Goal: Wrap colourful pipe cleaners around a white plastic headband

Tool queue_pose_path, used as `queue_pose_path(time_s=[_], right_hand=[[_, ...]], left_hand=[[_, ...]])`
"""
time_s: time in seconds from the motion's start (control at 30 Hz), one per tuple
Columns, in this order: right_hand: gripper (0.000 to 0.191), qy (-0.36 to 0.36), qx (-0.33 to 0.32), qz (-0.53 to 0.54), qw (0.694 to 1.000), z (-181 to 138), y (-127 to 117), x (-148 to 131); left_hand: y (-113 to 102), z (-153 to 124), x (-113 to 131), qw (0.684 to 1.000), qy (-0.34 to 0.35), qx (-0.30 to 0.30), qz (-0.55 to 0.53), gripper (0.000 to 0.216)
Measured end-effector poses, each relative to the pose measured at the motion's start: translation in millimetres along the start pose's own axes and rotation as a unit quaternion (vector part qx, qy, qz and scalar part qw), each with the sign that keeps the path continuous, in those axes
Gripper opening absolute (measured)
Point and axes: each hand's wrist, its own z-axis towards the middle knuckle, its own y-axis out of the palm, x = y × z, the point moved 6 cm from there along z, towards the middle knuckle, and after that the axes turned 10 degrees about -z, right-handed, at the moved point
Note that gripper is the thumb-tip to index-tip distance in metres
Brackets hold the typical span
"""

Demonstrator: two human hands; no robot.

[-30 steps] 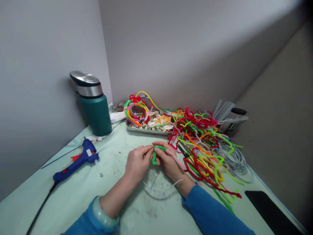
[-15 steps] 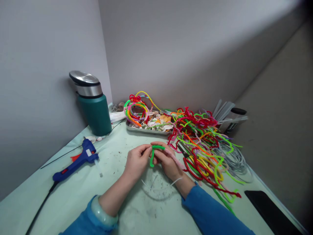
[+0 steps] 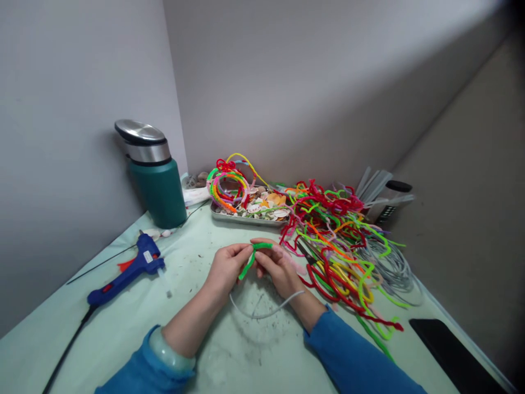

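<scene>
Between my two hands is a green pipe cleaner [image 3: 262,245], bent so that its loose end slants down to the left. My left hand [image 3: 228,269] pinches it at the bend. On the other side, my right hand [image 3: 278,268] closes its fingers round the wrapped part, where the green meets a fuzzy pink pipe cleaner [image 3: 292,261]. A pale grey wire [image 3: 258,317] curves below my hands in an arc, and its upper ends pass out of sight at the hands. The exact fingertip contact is partly hidden.
At left lie a blue glue gun [image 3: 127,271] and a green flask [image 3: 159,191]. A metal tray [image 3: 246,220] of small pieces stands behind my hands. Tangled pipe cleaners [image 3: 328,219], scissors [image 3: 307,253] and coiled wire [image 3: 389,268] fill the right, with a black phone-like slab [image 3: 451,355] nearer.
The green loose end has swung from hanging down to slanting lower left. The wire arc has shifted up a little and shows more sharply.
</scene>
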Motion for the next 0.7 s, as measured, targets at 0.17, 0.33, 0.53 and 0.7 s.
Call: queue_pose_path(time_s=[0.17,0.33,0.53,0.7], right_hand=[[0.031,-0.005,-0.011,-0.008,1.0,1,2,4],[0.033,0.004,-0.02,-0.003,1.0,0,2,5],[0.033,0.008,-0.013,0.011,1.0,0,3,4],[0.027,0.012,0.023,0.01,1.0,3,1,9]], left_hand=[[2,1,-6,0.997,-0.033,-0.039,-0.052,0.031],[1,3,-11,0.993,-0.057,-0.069,-0.081,0.036],[6,0,-6,0.987,-0.067,-0.087,-0.121,0.029],[10,-2,-6,0.987,-0.06,-0.086,-0.126,0.024]])
